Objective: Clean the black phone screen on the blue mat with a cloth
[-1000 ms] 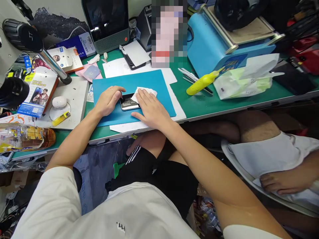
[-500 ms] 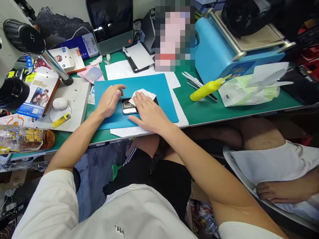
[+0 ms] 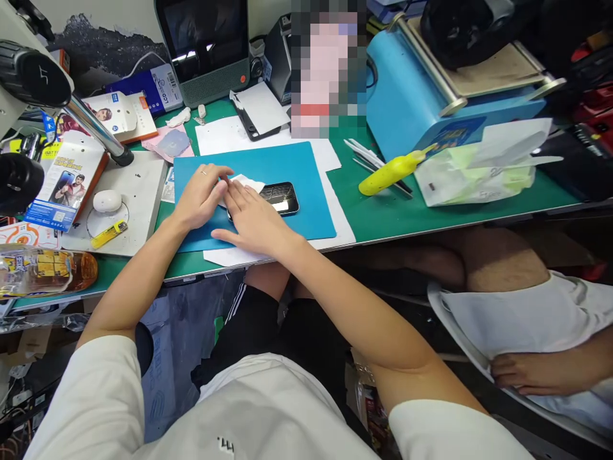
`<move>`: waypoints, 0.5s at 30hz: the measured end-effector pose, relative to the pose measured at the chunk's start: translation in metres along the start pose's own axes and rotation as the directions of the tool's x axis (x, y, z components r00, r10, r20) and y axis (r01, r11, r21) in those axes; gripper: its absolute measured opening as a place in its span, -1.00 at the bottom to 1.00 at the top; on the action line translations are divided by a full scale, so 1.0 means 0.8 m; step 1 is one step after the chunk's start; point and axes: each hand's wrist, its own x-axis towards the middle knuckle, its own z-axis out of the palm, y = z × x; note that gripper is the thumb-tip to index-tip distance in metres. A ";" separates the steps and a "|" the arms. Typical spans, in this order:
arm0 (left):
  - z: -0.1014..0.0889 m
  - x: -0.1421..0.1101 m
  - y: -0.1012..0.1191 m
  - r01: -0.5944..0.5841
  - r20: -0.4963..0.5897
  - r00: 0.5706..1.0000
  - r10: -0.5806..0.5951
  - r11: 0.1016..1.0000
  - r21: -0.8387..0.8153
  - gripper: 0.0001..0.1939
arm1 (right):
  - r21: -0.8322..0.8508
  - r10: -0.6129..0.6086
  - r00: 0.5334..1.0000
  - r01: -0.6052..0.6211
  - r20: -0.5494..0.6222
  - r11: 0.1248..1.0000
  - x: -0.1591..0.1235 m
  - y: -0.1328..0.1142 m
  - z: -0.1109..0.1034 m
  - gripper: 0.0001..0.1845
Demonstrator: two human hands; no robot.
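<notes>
While the right hand (image 3: pixel 256 220) lies flat over the left part of a phone (image 3: pixel 283 197), its fingers straight rather than curled round anything, a white tissue (image 3: pixel 249 183) shows beneath and beyond them, so the hand seems to be pressing it to the glossy surface. The left hand (image 3: pixel 198 195) is at the phone's left end, fingers bent, close to the right fingertips; it is probably there to stop the phone sliding, but whether it grips the edge is hidden, so that cannot be told. The phone lies glossy side up on a blue mat (image 3: pixel 309 167), which likely cushions it from the green worktop (image 3: pixel 378 222), with white paper (image 3: pixel 343 218) under the mat. To the right lie a yellow bottle (image 3: pixel 390 176) and a tissue pack (image 3: pixel 474 179), presumably kept near for easy reach
</notes>
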 end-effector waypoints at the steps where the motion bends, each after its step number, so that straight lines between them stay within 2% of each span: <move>1: -0.001 0.001 0.003 -0.034 0.039 0.999 0.033 0.999 0.012 -0.13 | 0.015 -0.001 1.000 0.001 -0.013 1.000 0.001 -0.002 -0.002 0.15; 5: 0.002 -0.001 0.015 -0.183 0.195 0.965 0.175 0.983 0.026 -0.09 | 0.090 -0.017 0.995 0.026 -0.100 0.996 -0.009 -0.015 -0.002 0.09; 8: 0.006 -0.005 0.020 -0.240 0.280 0.933 0.227 0.971 0.010 -0.09 | 0.117 -0.020 0.992 0.034 -0.121 0.992 -0.030 -0.012 0.001 0.07; 11: 0.006 -0.008 0.021 -0.230 0.303 0.929 0.211 0.973 0.027 -0.14 | 0.086 0.004 0.996 0.003 -0.090 0.996 -0.056 0.009 0.000 0.07; 15: 0.006 -0.005 0.023 -0.211 0.332 0.928 0.170 0.973 0.089 -0.10 | 0.008 0.109 0.993 -0.109 -0.054 0.994 -0.082 0.048 -0.013 0.13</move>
